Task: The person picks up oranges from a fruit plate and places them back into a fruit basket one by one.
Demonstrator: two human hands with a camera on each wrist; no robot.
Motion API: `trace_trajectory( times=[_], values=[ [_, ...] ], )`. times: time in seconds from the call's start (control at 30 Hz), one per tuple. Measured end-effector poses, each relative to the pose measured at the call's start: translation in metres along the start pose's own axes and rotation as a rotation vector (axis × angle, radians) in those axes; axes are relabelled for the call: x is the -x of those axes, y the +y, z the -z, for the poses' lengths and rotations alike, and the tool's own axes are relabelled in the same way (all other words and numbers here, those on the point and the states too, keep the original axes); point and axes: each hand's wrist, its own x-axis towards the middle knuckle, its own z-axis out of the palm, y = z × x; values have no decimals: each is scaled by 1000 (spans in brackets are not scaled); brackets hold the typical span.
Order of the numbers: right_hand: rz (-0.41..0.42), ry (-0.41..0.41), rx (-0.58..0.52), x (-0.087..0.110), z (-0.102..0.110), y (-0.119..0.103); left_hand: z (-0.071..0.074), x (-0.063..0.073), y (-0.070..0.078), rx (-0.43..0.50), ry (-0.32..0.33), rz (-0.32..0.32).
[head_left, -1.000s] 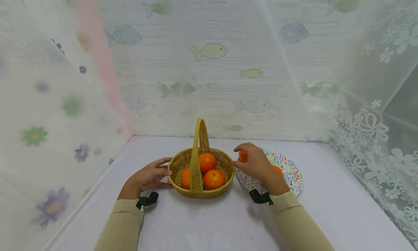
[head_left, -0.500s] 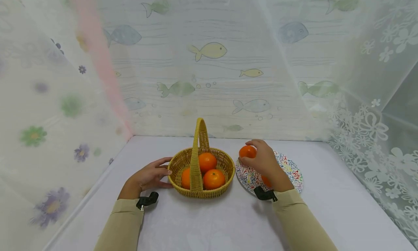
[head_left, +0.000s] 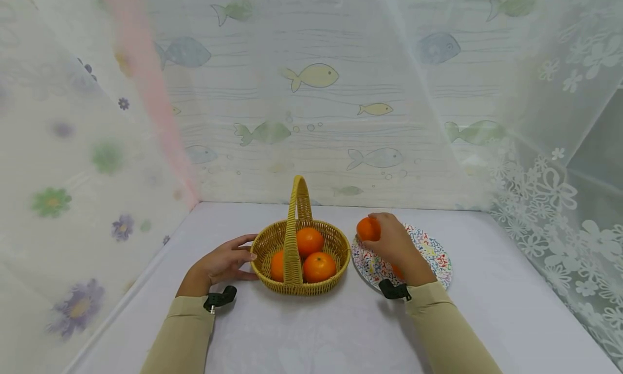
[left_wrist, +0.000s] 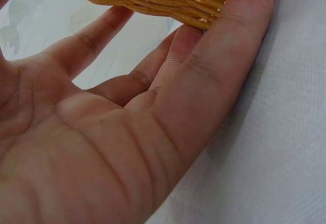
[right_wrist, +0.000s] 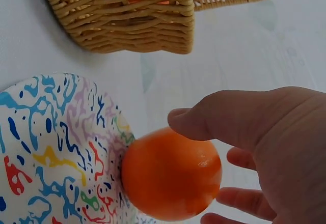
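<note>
A yellow wicker basket (head_left: 300, 290) with a tall handle holds several oranges, including one at the front (head_left: 319, 267) and one behind it (head_left: 309, 241). My left hand (head_left: 225, 263) rests against the basket's left side, its fingers spread and the fingertips touching the weave. At the left edge of a round plate with multicoloured squiggles (head_left: 433, 255), my right hand (head_left: 395, 243) holds an orange (head_left: 368, 229) between thumb and fingers. The right wrist view shows the thumb on this orange (right_wrist: 170, 175), with some fingertips behind it. Another orange (head_left: 398, 271) on the plate is mostly hidden under the right wrist.
Basket and plate stand close together on a white cloth-covered table (head_left: 311, 336). A curtain printed with fish (head_left: 316, 120) hangs behind the table, with a flowered curtain (head_left: 73, 201) at the left and a lacy one (head_left: 559, 228) at the right.
My right hand has drawn back rightward from beside the basket to the orange at the plate's edge, and its fingers have come in around that orange. The left hand and basket have stayed put.
</note>
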Motion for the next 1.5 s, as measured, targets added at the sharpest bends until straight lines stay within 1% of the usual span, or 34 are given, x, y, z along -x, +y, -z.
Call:
trace_trajectory(
  times=[0.17,0.33,0.6,0.73,0.87,1.0,1.27,1.5],
  values=[
    [23,-20,52,0,-2,2,-2,2,1,0,8,4],
    [31,-7,50,2,-1,0,-2,3,1,9,9,5],
    [-68,28,6,5,1,-3,-2,5,3,13,3,11],
    [-40,14,32,5,1,-3,-2,5,3,9,2,11],
    [15,-11,76,5,0,-2,-3,5,4,9,3,12],
    [42,-15,72,5,0,-2,-3,6,4,12,7,13],
    [43,-6,49,5,2,-3,-3,5,4,17,11,9],
    [23,-33,64,5,3,-3,-5,7,4,22,10,11]
  ],
)
